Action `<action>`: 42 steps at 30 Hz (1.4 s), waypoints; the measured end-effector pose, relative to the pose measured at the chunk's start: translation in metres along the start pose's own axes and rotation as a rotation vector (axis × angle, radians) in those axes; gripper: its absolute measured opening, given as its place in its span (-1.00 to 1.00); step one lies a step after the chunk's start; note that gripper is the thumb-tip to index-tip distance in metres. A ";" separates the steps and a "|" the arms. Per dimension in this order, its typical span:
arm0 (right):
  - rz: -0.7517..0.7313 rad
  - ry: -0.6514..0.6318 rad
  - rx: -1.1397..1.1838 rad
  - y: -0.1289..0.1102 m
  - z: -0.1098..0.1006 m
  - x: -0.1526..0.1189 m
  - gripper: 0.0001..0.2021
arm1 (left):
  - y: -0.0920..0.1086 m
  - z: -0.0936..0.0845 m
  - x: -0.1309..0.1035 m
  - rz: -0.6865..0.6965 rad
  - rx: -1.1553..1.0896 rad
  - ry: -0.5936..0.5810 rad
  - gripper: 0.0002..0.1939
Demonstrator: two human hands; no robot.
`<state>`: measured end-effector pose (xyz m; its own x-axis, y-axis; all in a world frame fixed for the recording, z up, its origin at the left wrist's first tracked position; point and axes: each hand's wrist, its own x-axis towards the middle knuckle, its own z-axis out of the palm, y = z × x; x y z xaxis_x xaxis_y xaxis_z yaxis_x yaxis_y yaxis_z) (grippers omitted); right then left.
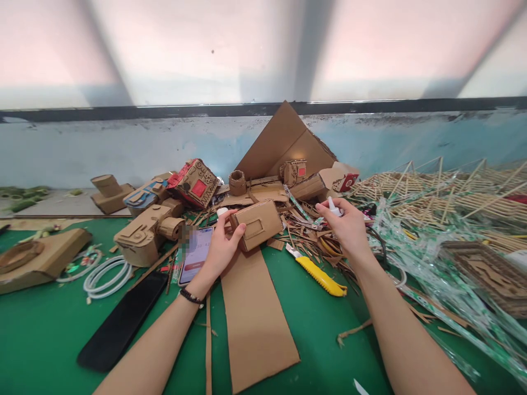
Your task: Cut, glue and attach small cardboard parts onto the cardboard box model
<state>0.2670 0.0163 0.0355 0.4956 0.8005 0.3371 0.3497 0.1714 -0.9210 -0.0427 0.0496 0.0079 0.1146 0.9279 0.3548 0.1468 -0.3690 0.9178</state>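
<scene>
Phone (198,251) lies left of the box (260,224), knife (319,273) right.

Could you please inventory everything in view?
Rectangular cardboard box: one, brown, centre, held
Pointed plastic nozzle: one, white, right of centre, held
Broad cardboard strip: one, brown, front centre
Ribbed cutter: one, yellow, beside strip
Phone: one, pale screen, left of box
Flat oblong case: one, black, front left
Thick coiled cable: one, white, left
Cardboard models: several, brown, red, blue, mostly left
Large cardboard sheet: one, brown, rear centre
Thin wooden sticks: many, tan, rear right
Crinkled plastic wrap: uncountable, clear and green, right
Jumbled cardboard scraps: uncountable, brown, centre
Tabletop: one, green, underneath
Wall: one, pale blue, rear
Bracelet: one, dark, left wrist
Left hand: one, bare, gripping box
Right hand: one, bare, gripping nozzle
</scene>
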 end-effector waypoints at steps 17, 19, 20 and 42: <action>0.112 -0.076 0.141 0.001 0.000 0.001 -0.52 | -0.002 0.000 0.001 0.013 0.034 0.005 -0.44; 0.133 -0.079 0.160 0.001 0.000 0.001 -0.51 | -0.001 0.000 0.001 0.011 0.022 0.003 -0.44; 0.142 -0.080 0.160 0.000 0.000 0.001 -0.50 | -0.001 0.000 0.001 0.011 0.017 0.002 -0.44; 0.087 -0.113 0.050 0.001 -0.001 0.001 -0.74 | -0.002 0.000 0.000 0.017 0.035 0.013 -0.45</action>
<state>0.2688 0.0167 0.0356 0.4289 0.8724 0.2346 0.2679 0.1251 -0.9553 -0.0433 0.0506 0.0060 0.1049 0.9222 0.3722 0.1792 -0.3857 0.9050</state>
